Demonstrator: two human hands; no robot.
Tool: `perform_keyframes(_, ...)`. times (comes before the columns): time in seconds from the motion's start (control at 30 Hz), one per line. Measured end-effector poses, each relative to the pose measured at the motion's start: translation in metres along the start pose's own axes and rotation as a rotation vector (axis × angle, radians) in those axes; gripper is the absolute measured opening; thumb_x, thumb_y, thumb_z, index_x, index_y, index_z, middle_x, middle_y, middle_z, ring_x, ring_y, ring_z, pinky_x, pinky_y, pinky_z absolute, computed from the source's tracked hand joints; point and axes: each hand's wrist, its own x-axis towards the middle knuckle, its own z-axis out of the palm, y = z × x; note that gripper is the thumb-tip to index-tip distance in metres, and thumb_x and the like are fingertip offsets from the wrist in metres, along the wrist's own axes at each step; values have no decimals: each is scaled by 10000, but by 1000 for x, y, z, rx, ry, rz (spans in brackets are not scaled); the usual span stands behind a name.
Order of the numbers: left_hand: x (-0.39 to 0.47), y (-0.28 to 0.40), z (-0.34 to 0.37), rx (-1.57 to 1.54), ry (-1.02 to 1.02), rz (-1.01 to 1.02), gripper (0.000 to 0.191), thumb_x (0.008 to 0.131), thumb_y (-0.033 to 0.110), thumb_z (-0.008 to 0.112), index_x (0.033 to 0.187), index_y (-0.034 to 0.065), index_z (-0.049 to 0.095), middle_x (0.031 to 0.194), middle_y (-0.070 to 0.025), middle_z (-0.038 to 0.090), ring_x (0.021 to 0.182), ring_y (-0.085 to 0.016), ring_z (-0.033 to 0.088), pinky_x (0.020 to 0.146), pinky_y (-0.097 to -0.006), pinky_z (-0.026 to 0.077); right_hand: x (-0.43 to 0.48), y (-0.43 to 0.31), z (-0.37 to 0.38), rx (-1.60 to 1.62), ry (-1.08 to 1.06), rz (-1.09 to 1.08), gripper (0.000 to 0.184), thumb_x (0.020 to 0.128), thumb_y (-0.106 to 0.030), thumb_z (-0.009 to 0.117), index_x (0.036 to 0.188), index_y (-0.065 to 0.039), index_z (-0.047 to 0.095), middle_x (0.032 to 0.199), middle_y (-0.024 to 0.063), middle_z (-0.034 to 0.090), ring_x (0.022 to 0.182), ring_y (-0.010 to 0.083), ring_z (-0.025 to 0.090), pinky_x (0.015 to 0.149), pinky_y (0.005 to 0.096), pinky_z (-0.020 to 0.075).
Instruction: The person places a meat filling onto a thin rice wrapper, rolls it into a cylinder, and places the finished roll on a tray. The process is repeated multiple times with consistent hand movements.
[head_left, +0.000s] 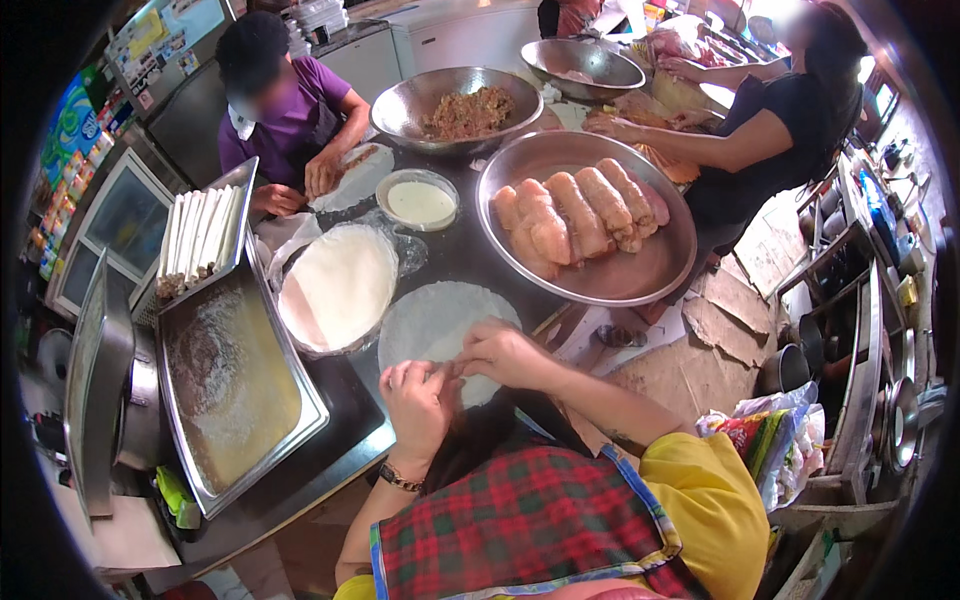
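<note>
A round, thin dough wrapper (420, 315) lies flat at the table edge before me. Over its near part my left hand (420, 394) and my right hand (499, 352) meet, fingertips pinched together; what is between them is too small and hidden to name. A stack of round wrappers (349, 285) rests on plastic just left of this wrapper. Further off stands a small bowl of pale, creamy liquid (420, 204). A large steel bowl (382, 112) holds ground meat filling (474, 112). Long white rolls (201, 232) lie side by side on a metal tray at the left.
A floured steel tray (304, 420) runs along the table's left side. A wide steel basin (660, 281) with thick meat rolls (574, 217) stands at the right. A co-worker (315, 97) handles a wrapper across the table; another person (780, 135) works at the upper right.
</note>
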Motion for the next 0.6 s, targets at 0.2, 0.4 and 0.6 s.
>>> perform_keyframes(0.2,-26,-18,-22,-58,0,-166,366,766,237,845,1095,87,790,1055,-77,633,1066,-305,560,969,-453,429,-1,8,-1,-27,7,-11,148,798,-169,806,910,-73,787,936,87,654,937,320,619,848,419,505)
perform_keyframes(0.4,-33,-32,-31,-146,-37,-210,354,765,185,842,1095,70,785,1020,-102,634,1024,-315,578,930,-430,475,4,-3,-6,-28,49,2,332,768,-155,840,1073,-48,765,1000,126,657,972,343,642,867,421,525)
perform_keyframes(0.6,-43,-47,-39,-207,-18,-222,453,736,145,850,1164,50,735,1098,-126,664,1056,-340,594,934,-433,493,15,-17,-15,-68,41,72,310,835,-109,788,1139,-54,762,1054,127,673,992,321,658,883,389,545)
